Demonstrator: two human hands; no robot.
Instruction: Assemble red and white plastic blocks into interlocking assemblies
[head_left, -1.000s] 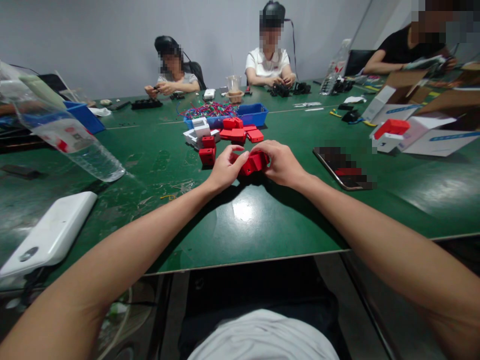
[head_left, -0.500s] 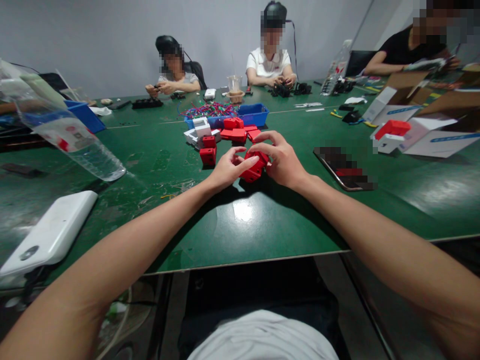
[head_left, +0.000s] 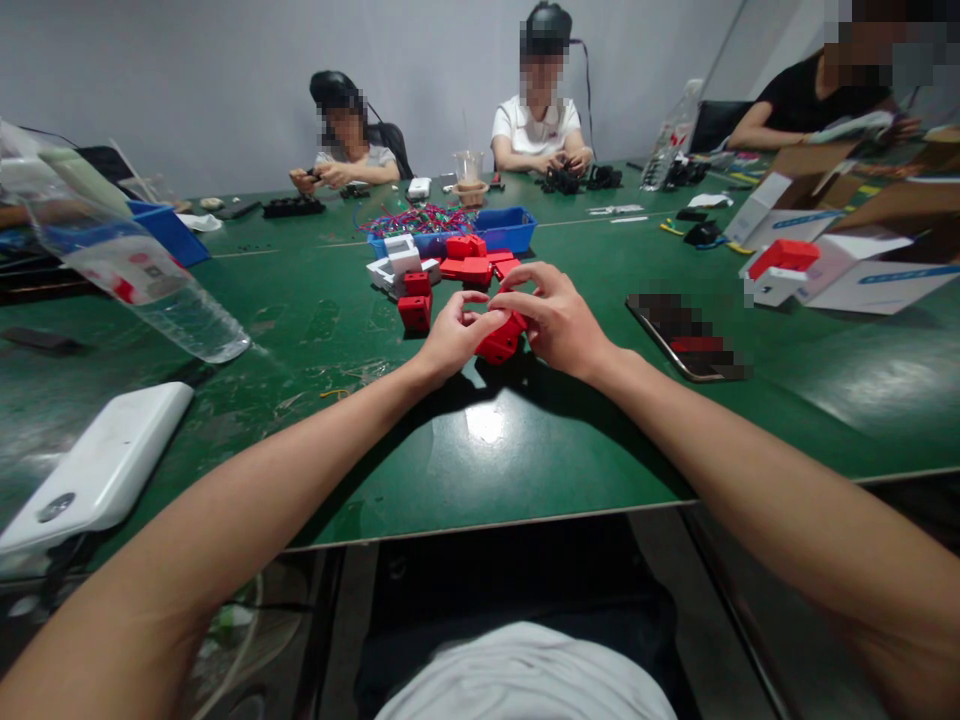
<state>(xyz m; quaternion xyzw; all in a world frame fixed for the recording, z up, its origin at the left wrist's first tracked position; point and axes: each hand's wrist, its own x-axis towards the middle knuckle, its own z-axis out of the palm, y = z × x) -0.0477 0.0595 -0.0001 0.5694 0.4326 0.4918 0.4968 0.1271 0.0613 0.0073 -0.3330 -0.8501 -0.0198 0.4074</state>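
Note:
Between my two hands is a red plastic block-shaped part [head_left: 501, 345] with small dark holes, held just over the table. My left hand [head_left: 459, 335] grips it from the left, thumb laid across its upper side. From the right, my right hand [head_left: 559, 320] closes on it with curved fingers, which hide its top. Beyond my hands lie several loose red parts [head_left: 466, 270] and white parts [head_left: 403, 262]. A pair of stacked red blocks [head_left: 415, 314] stands just left of my left hand.
A blue tray [head_left: 517, 232] with coloured wires sits behind the parts. On the right are a phone [head_left: 686, 340] and open cartons [head_left: 877, 275]. A tilted plastic bottle [head_left: 165, 285] and a white device [head_left: 101, 460] are on the left. Several people sit across the green table [head_left: 420, 470].
The red part has turned slightly and shifted a little to the left. My right fingers have moved further over its top, and both hands still hold it.

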